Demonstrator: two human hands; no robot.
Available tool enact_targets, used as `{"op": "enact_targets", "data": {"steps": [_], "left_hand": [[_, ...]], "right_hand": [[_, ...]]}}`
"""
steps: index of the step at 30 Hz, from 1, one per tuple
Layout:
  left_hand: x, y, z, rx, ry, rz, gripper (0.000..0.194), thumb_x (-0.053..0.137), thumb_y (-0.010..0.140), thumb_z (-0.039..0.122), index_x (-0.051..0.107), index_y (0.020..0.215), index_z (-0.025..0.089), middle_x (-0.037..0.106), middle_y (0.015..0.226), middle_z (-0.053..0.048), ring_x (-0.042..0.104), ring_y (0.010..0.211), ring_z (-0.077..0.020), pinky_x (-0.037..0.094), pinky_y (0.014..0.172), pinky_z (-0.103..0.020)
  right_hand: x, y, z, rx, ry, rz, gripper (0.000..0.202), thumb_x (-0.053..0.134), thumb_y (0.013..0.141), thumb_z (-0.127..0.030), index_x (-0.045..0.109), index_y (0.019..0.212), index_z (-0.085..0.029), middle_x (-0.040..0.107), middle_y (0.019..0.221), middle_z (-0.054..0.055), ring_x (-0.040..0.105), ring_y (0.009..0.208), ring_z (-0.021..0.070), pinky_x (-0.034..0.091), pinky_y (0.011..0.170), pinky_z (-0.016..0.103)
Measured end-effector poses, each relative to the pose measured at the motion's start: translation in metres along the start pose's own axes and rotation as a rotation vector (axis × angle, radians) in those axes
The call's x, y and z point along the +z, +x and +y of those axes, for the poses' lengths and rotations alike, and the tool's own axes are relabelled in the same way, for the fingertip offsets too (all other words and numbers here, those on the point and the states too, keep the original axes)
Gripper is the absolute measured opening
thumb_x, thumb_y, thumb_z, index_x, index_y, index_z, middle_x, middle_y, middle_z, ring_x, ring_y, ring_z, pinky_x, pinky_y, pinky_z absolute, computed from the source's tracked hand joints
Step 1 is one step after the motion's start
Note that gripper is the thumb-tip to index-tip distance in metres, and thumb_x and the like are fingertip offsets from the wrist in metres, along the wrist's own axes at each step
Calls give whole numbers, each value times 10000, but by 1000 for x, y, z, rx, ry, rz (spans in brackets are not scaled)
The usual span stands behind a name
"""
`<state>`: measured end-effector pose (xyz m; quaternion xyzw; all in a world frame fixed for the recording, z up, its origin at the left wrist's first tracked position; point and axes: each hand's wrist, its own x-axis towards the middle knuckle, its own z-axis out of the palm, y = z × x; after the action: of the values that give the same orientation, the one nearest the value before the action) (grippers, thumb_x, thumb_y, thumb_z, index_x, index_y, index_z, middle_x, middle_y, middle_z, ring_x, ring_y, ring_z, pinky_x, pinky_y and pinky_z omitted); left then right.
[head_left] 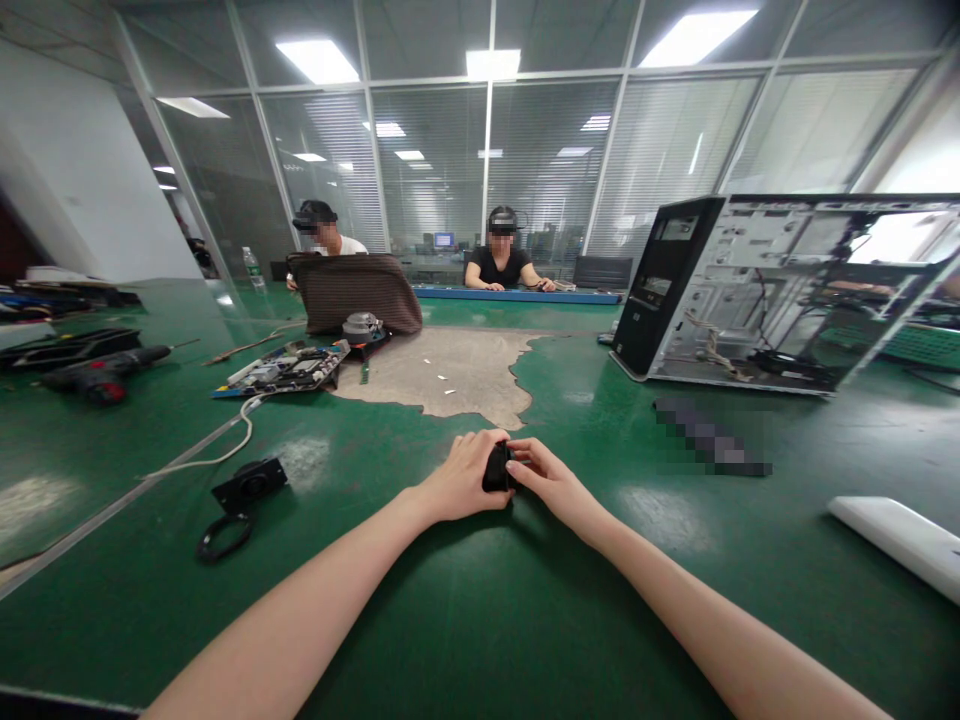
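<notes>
Between my two hands is a small black part [496, 468], partly covered by fingers, so its kind does not show. My left hand [466, 470] wraps around its left side, thumb low and fingers over the top. From the right, my right hand [546, 474] pinches the edge of the same part with thumb and fingertips. Both hands are low over the green table [480, 620]. Off to the left lie a black square piece with a round opening [251, 484] and a black ring [225, 537].
An open computer case [675, 290] stands at the right, near a pixelated dark object [709, 437] and a white box-like object [900, 540]. Leftward are a circuit board [289, 370], a cable [247, 425] and a power drill [105, 375]. Two people sit across the table.
</notes>
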<state>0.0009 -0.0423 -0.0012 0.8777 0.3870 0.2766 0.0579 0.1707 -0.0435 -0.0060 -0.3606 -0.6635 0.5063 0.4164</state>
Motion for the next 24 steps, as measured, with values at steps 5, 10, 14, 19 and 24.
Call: {"op": "enact_targets", "data": {"steps": [5,10,14,19,24], "left_hand": [[1,0,-1,1,3,1,570,595,654,292,311,1140,205,472,1068,-67,465,943,-241,348,826,-389],[1,1,-1,-12,-8,-7,582,605,644,307,311,1139,220,478,1050,-59,467,941,-246,344,826,-392],[0,1,0,-3,-12,-2,592,603,651,309,299,1151,217,471,1077,-69,461,956,-249,339,833,-393],[-1,0,1,-4,-14,-7,570,594,653,302,309,1140,222,478,1060,-63,469,936,-245,340,825,-393],[0,0,-1,-5,-17,-1,580,607,645,316,312,1136,223,477,1062,-62,467,949,-248,339,828,-394]], "right_hand": [[2,-4,-6,-33,111,-62,299,642,702,-357,424,857,-222,542,896,-3,568,824,146,433,776,328],[3,-3,-5,-9,68,-7,279,609,727,-385,440,884,-226,539,875,-6,566,809,143,445,761,324],[-1,-2,-5,20,16,-28,330,603,728,-390,461,973,-221,537,933,22,553,886,167,431,811,355],[0,-4,-10,-5,86,-84,322,648,691,-385,435,875,-229,564,904,3,565,865,159,429,819,353],[2,-2,-4,-6,64,-6,282,593,731,-422,435,858,-226,561,856,-9,559,830,146,434,793,338]]}}
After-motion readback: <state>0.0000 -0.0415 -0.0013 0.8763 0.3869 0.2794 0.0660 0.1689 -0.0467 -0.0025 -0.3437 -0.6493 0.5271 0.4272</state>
